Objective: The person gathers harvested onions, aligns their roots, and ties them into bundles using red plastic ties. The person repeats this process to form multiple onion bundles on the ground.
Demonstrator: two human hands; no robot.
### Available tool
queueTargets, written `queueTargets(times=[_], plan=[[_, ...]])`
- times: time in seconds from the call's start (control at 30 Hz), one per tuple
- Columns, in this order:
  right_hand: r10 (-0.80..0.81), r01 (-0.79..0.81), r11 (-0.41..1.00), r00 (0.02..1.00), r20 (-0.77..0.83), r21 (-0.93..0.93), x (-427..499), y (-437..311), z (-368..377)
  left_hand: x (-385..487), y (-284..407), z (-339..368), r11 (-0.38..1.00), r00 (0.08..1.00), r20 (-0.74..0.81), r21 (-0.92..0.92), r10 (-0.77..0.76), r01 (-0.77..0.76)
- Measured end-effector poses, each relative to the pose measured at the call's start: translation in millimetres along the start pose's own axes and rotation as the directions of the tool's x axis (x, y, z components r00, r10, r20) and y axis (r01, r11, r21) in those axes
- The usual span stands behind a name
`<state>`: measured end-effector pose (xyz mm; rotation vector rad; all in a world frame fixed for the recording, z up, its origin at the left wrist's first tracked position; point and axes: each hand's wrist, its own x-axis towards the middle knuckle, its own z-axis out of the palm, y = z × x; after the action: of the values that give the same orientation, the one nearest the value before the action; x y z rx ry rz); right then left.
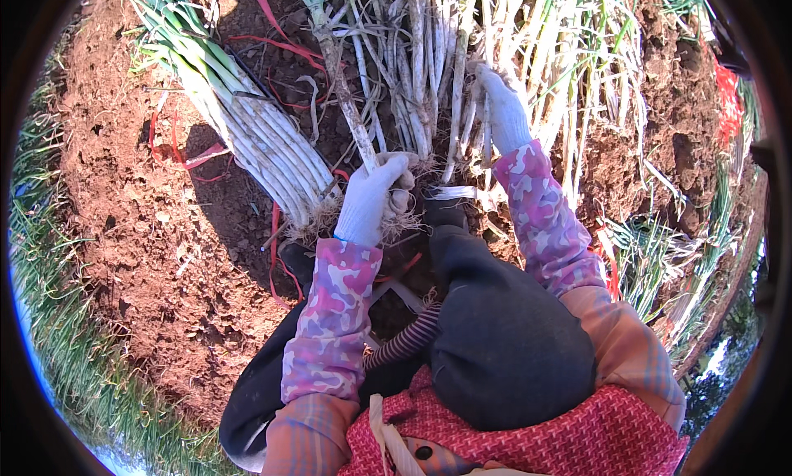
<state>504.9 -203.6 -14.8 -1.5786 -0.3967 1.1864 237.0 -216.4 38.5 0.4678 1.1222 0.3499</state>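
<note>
My left hand point(366, 197), in a white knit glove, is shut around the root end of a soil-stained long green onion point(349, 114). Its stalk slants up and away to the left, and stringy roots point(401, 221) hang below my fingers. My right hand point(504, 108), also gloved, is farther out among loose long onions point(427, 61). Its fingers close around a thin stalk there, partly hidden by leaves. Left of my left hand lies a bundle of cleaned long onions point(266, 148), white shafts side by side, with a dark band around it.
Red plastic ties point(278, 43) lie on the reddish soil point(161, 253). More leafy onions point(557, 61) are heaped at the upper right. My dark-trousered knee point(507, 340) rises below my right arm. Growing green plants point(80, 352) border the left side.
</note>
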Motion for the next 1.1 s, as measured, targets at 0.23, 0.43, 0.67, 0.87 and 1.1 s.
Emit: queueTargets(times=[0.23, 0.43, 0.67, 0.87, 1.1], plan=[[-0.124, 0.110, 0.433, 0.990, 0.061, -0.895, 28.2, 5.1, 73.7, 1.6, 1.0, 9.6, 0.998, 0.991, -0.132, 0.050, 0.037, -0.030], [0.064, 0.101, 0.899, 0.933, 0.355, -0.427, -36.2, -8.9, 46.4, 22.2, 26.9, 27.1, 0.951, 0.931, -0.213, -0.029, 0.296, -0.309], [0.050, 0.044, 0.938, 0.965, 0.257, -0.345, -75.0, -2.1, 20.8, 10.8, 29.8, 11.2, 0.993, 0.999, -0.010, 0.115, 0.033, -0.031], [-0.099, 0.103, 0.994, 0.991, -0.092, 0.039, -23.4, -12.5, -14.7, -19.2, 41.9, -31.8, 0.878, 0.866, 0.397, -0.470, 0.304, -0.093], [-0.327, 0.167, 0.542, 0.945, -0.023, -0.823, 49.9, 45.1, 50.1, 0.2, 9.0, -9.5, 0.974, 0.994, 0.089, -0.222, 0.062, -0.041]])
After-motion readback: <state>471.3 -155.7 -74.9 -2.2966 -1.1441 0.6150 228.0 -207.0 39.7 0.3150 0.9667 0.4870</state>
